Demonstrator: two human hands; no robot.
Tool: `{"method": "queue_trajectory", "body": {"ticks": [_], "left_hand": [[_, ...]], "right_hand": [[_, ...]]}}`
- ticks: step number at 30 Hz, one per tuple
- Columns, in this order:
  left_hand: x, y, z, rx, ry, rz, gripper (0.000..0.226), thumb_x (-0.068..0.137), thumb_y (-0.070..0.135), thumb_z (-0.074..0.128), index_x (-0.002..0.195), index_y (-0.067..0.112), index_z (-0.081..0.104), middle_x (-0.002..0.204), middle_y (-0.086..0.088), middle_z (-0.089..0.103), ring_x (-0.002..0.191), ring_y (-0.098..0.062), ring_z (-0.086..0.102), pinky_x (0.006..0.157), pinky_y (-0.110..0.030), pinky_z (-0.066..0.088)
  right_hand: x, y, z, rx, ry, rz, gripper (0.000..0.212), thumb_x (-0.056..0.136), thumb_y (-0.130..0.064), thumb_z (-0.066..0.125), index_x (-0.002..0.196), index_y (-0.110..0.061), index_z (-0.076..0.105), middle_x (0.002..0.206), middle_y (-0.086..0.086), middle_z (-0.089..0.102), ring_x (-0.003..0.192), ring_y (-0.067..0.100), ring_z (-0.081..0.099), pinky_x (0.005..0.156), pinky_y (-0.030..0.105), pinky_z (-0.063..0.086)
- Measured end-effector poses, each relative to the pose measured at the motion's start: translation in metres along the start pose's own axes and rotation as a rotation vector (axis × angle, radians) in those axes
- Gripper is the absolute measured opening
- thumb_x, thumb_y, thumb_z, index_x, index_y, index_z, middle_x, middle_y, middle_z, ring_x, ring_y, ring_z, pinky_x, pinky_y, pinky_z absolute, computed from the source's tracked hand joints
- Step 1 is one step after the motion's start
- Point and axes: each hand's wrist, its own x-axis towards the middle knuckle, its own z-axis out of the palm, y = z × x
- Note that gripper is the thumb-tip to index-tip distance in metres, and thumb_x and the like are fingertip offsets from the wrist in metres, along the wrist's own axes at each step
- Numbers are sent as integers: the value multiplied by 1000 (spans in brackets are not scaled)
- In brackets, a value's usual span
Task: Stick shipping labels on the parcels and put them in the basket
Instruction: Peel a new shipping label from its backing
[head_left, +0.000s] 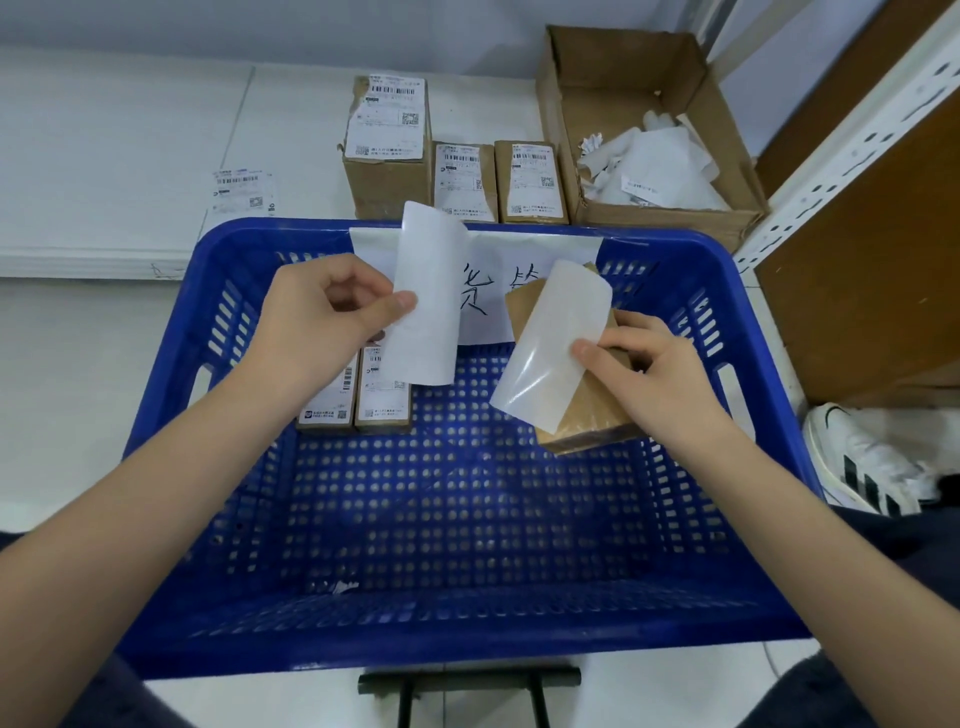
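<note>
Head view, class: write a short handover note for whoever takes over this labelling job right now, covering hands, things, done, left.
Left hand pinches a peeled white sheet, printed side not visible.
Right hand holds a glossy white sheet against a plain brown cardboard parcel above the blue plastic basket.
Done: two labelled parcels lie in the basket.
Left: label the held parcel and put it in; three labelled boxes wait behind the basket.

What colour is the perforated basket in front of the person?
The basket is blue, with small holes in its floor and slots in its walls. The head view shows it clearly.
</note>
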Motion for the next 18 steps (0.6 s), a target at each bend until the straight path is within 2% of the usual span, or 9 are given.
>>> {"method": "queue_trajectory", "body": {"ticks": [2,4,7,11,14,16,18], "left_hand": [[0,5,0,-168,-33,-70,11,80,22,74,82,14,66,77,-10,68,59,-8,62,64,-18,52],[1,9,1,-349,-115,-172,14,76,26,73,81,16,65,75,-5,67,58,-8,58,65,-24,51],[1,10,7,-507,-261,-294,17,71,30,70,79,17,62,73,3,66,61,-8,58,59,-20,47],[-2,1,20,-445,-294,-435,12,82,27,70,88,18,65,84,5,70,71,-9,61,61,-18,50],[-3,-4,25,-472,-305,-536,28,88,25,66,111,10,63,103,-4,71,80,-14,68,65,-21,57],[-5,-2,28,-540,-332,-583,33,90,26,64,117,7,62,102,-6,71,77,-16,71,65,-25,58],[-6,1,30,-582,-354,-601,31,92,27,61,116,8,62,94,-4,72,69,-16,71,59,-27,58]], "right_hand": [[0,-1,2,7,-25,-16,4,88,-30,65,87,-33,67,133,-11,44,115,8,42,79,11,37],[0,-2,5,45,-55,-25,5,88,-30,64,87,-32,69,133,-11,45,116,9,44,86,18,41],[0,-6,7,146,-91,-18,7,87,-29,66,87,-29,73,132,-12,51,114,10,51,91,29,46],[-2,-7,9,200,-147,-18,9,86,-28,65,90,-27,73,125,-18,53,106,0,53,80,17,45],[-3,-7,11,220,-173,-37,11,86,-27,64,92,-26,74,125,-19,54,107,-1,54,83,18,46],[-3,-7,12,211,-199,-64,15,87,-25,63,97,-25,73,130,-14,54,108,0,56,83,17,48],[-5,-8,14,217,-225,-83,16,88,-21,62,99,-25,72,129,-14,55,104,-5,56,78,10,48]]}}
